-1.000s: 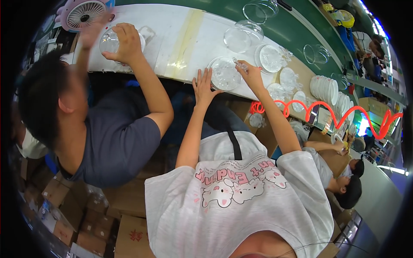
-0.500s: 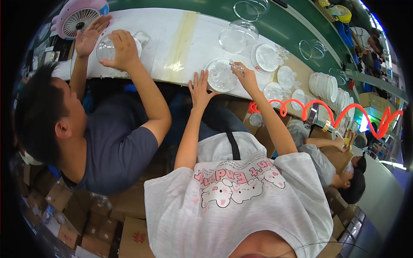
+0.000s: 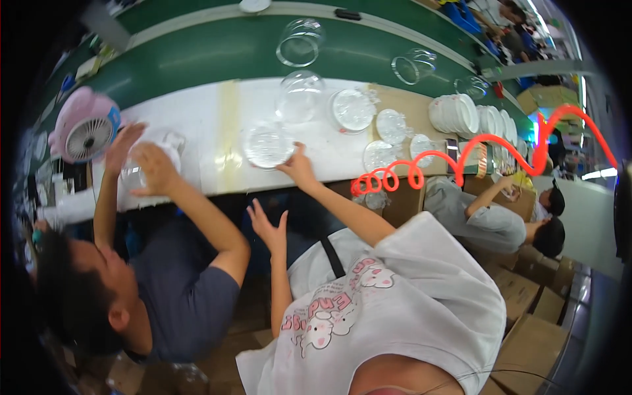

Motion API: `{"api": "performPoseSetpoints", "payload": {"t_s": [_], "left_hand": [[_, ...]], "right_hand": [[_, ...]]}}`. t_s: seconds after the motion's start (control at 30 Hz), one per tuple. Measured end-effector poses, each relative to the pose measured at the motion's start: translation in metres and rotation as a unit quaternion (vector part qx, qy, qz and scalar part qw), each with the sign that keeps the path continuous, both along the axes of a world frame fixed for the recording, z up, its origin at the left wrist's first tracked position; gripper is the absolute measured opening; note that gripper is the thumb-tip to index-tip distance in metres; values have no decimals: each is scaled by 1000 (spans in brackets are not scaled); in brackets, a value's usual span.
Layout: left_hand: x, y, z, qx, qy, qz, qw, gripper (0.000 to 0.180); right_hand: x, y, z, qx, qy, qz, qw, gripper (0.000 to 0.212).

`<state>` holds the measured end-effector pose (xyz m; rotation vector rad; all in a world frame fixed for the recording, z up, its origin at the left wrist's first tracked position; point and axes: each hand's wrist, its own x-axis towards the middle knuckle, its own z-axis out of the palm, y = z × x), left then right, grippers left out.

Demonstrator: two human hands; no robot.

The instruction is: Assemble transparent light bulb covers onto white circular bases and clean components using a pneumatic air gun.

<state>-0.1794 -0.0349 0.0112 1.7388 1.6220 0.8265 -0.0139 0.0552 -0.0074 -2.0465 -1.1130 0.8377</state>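
A round clear glass lid lies flat on the white worktop near its front edge. My right hand holds the lid by its right rim, arm stretched forward. My left hand hangs in the air below the table edge, fingers spread, holding nothing. I wear a white printed T-shirt with a black strap across it.
A person in a grey shirt at my left holds a clear glass piece beside a pink fan. Glass bowls ride the green belt. More glass lids, stacked white plates and an orange coiled hose are to the right.
My left hand has come off the glass lid and dropped below the table edge. My right hand stays on the lid's rim. The view has swung to the left.
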Motion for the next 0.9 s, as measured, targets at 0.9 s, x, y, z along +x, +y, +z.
{"api": "performPoseSetpoints", "payload": {"t_s": [0.9], "left_hand": [[51,29,25,-47,-75,-8,996,62]], "right_hand": [[543,-122,93,-134,-493,-240,826,23]]}}
